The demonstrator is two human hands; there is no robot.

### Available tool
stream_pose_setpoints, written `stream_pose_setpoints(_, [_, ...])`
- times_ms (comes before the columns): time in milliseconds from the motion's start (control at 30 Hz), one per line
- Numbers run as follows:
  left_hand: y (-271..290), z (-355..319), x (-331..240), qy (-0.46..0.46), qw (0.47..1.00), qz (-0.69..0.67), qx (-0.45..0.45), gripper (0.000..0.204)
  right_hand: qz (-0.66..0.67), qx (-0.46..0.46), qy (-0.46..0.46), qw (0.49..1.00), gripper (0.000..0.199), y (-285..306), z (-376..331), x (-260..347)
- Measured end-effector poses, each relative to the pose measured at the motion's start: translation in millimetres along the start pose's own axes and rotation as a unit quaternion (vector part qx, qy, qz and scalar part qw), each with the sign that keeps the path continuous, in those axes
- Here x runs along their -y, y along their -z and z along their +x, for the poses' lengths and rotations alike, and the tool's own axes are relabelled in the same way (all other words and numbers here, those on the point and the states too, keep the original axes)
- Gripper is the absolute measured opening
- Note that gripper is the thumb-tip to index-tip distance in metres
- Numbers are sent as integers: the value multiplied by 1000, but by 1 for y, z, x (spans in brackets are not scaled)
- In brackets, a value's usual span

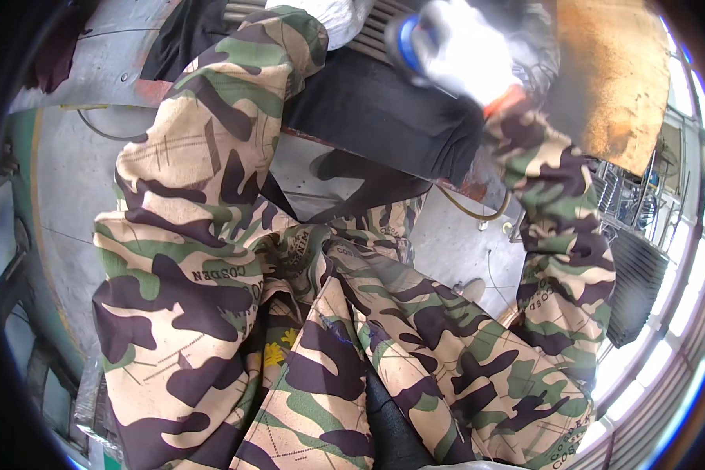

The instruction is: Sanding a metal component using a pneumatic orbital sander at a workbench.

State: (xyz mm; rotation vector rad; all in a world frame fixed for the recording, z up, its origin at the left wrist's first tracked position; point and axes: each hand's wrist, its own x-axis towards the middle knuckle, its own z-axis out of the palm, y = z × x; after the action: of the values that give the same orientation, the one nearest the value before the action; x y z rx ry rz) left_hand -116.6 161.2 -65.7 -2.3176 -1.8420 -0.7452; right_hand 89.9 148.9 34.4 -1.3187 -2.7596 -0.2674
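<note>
At the top edge my left hand (333, 19) wears a white knit glove. Its fingers run out of the picture, so whether it holds anything is hidden. My right hand (470, 59), in a white glove with an orange cuff, is smeared by motion and bright glare. A round dark thing with a blue edge (406, 43) sits against its finger side and seems to be in its grasp; its kind is not clear. Below both hands a black cloth (384, 110) hangs over the front of the work table. Ribbed metal slats (372, 35) lie between the hands.
A rusty brown sheet (615, 78) stands at the upper right. Dark cloths (184, 39) lie on the table's left part. A hose (474, 211) curves below the table edge near the grey floor (454, 243). Metal racks (634, 196) stand beyond my right arm.
</note>
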Motion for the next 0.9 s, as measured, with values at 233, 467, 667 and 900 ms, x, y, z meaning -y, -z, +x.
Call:
stream_pose_setpoints(233, [-1,12,5,-4,1000,0,-1,57,-12,-3,-65,998,22,-12,27,-16])
stream_pose_setpoints(467, [8,10,6,-75,997,-26,-15,46,11,0,-30,999,20,-5,16,-5])
stream_pose_setpoints(667, [-2,11,4,-63,995,-49,-64,31,1,4,-13,1000,19,1,4,3])
stream_pose_setpoints(900, [-19,18,11,-58,991,-10,-119,33,-11,-10,-70,997,21,-10,18,-5])
